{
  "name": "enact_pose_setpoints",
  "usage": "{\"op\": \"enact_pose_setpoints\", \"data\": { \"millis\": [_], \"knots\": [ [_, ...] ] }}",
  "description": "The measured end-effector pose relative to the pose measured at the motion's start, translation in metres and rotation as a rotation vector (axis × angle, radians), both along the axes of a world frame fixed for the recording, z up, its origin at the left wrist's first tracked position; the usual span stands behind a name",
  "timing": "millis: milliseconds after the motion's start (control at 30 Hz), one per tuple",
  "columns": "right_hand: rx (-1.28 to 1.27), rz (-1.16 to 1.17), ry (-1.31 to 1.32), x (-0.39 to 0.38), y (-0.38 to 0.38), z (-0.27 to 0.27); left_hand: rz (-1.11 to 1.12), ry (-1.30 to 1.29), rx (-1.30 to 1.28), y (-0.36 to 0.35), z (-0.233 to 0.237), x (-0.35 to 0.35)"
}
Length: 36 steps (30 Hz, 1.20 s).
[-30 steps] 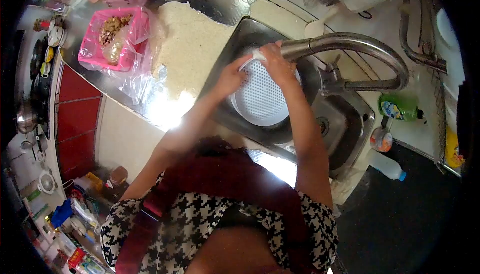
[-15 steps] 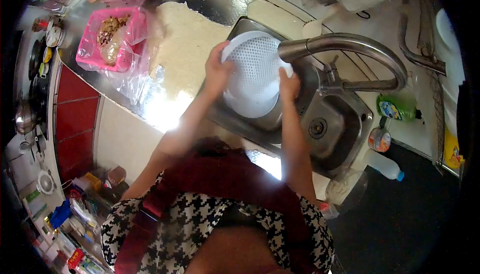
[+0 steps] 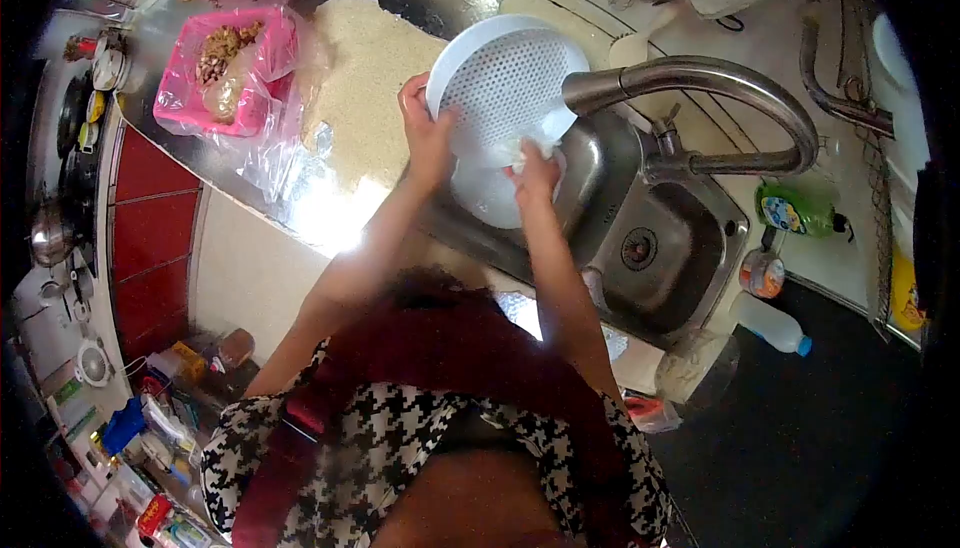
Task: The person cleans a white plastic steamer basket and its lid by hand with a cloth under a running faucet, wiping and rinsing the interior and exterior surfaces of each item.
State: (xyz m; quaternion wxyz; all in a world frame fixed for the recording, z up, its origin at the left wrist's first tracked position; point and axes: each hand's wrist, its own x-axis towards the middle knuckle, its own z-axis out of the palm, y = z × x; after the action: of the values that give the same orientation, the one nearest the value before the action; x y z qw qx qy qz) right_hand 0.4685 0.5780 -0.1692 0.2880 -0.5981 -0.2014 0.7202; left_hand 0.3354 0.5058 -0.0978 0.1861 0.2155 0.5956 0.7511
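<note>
A white perforated colander (image 3: 505, 83) is tilted over the left sink basin (image 3: 590, 173), right beside the faucet's spout (image 3: 595, 91). My left hand (image 3: 430, 138) grips its left rim. Inside its lower right part, my right hand (image 3: 535, 170) is closed on something whitish that I cannot make out. Beneath the colander, a white bowl (image 3: 490, 203) sits in the basin.
A pink basket (image 3: 170, 98) lined with a plastic bag holds brown food at the left. Beside it lies a beige mat (image 3: 360, 78). Right of the sink stand a green bottle (image 3: 795, 213) and a white bottle with a blue cap (image 3: 770, 325).
The colander has moved up and tilted, showing more of the bowl below. My right hand has left the right rim and moved left and down, to the colander's lower part.
</note>
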Motion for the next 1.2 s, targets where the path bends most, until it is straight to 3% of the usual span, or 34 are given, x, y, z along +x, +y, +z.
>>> {"op": "enact_pose_setpoints", "data": {
  "millis": [67, 133, 167, 233, 267, 400, 500, 600, 667, 700, 767, 800, 867, 900, 967, 1033, 1100, 1200],
  "knots": [
    [0.133, 0.023, -0.091, 0.012, 0.02, -0.006, 0.016, -0.015, -0.025, -0.012, -0.004, 0.003],
    [0.702, 0.26, -0.415, 0.022, 0.041, -0.012, -0.171, -0.002, -0.494, -0.026, -0.006, -0.009],
    [0.702, 0.259, -0.415, 0.025, 0.048, -0.008, -0.172, -0.001, -0.494, -0.028, -0.007, -0.013],
    [0.971, 0.524, -0.943, 0.024, 0.053, 0.037, -0.222, -0.244, -0.342, -0.035, -0.003, -0.019],
    [1.029, 0.595, -0.872, 0.028, 0.061, 0.036, -0.178, -0.047, -0.341, -0.036, -0.016, -0.026],
    [1.255, 0.606, -0.931, 0.021, 0.066, 0.063, -0.17, -0.217, -0.316, -0.032, -0.021, -0.031],
    [1.214, 0.729, -1.01, 0.023, 0.069, 0.062, -0.024, -0.204, -0.258, -0.026, -0.017, -0.019],
    [1.197, 0.544, -0.947, 0.026, 0.057, 0.047, 0.017, -0.248, -0.238, -0.02, 0.002, -0.006],
    [0.951, 0.452, -0.962, 0.029, 0.044, 0.024, 0.06, -0.37, -0.217, -0.02, 0.0, -0.004],
    [0.945, 0.449, -0.96, 0.029, 0.031, -0.002, 0.057, -0.367, -0.222, -0.021, 0.001, -0.004],
    [0.815, 0.339, -0.654, 0.025, 0.014, -0.047, 0.12, -0.442, -0.116, -0.014, 0.007, -0.002],
    [0.813, 0.343, -0.653, 0.019, 0.008, -0.035, 0.123, -0.442, -0.119, -0.011, 0.006, 0.0],
    [0.146, 0.109, -0.16, 0.004, -0.014, 0.012, 0.135, -0.478, -0.042, -0.012, 0.006, 0.003],
    [0.153, 0.106, -0.155, 0.0, -0.019, 0.013, 0.131, -0.473, -0.036, -0.009, 0.005, 0.005],
    [-0.072, 0.073, -0.015, -0.005, -0.026, 0.012, 0.135, -0.509, 0.02, -0.006, 0.0, 0.013],
    [-0.101, 0.057, 0.015, -0.012, -0.035, 0.019, 0.089, -0.554, -0.002, -0.004, -0.005, 0.015],
    [-0.181, -0.071, 0.257, -0.018, -0.047, 0.036, 0.056, -0.681, 0.024, 0.003, -0.003, 0.024],
    [-0.105, -0.077, 0.2, -0.015, -0.044, 0.035, -0.001, -0.747, 0.081, 0.003, -0.048, 0.025]
  ]
}}
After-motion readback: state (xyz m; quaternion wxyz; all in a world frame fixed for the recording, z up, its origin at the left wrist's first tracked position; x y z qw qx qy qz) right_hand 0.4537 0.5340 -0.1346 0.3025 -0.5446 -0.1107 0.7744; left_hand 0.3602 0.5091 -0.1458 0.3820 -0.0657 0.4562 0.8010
